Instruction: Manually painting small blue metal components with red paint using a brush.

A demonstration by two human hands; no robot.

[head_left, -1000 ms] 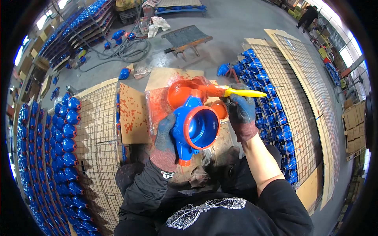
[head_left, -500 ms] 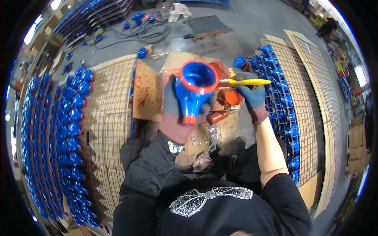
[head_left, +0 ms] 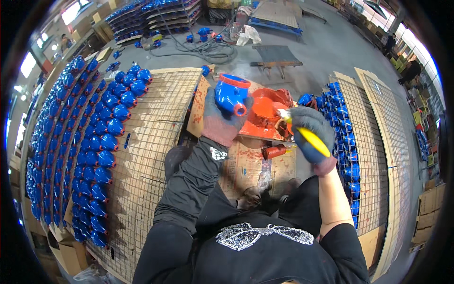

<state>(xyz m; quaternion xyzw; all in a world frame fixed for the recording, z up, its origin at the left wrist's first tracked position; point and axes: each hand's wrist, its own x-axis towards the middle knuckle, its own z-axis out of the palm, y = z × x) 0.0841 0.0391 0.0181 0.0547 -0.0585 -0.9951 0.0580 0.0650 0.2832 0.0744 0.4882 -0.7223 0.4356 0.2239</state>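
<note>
Left hand (head_left: 213, 111), gloved, curls around blue ported housing (head_left: 230, 96) with red rim (head_left: 236, 81), left of red paint basin (head_left: 265, 120). Right hand (head_left: 318, 128), gloved, clasps yellow-handled brush (head_left: 315, 141), right of basin. Best: grip on housing's body, clear of rim; brush lightly loaded.

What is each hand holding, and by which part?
The left hand holds a blue piece around its sides; the right hand holds a brush by its yellow handle.
</note>
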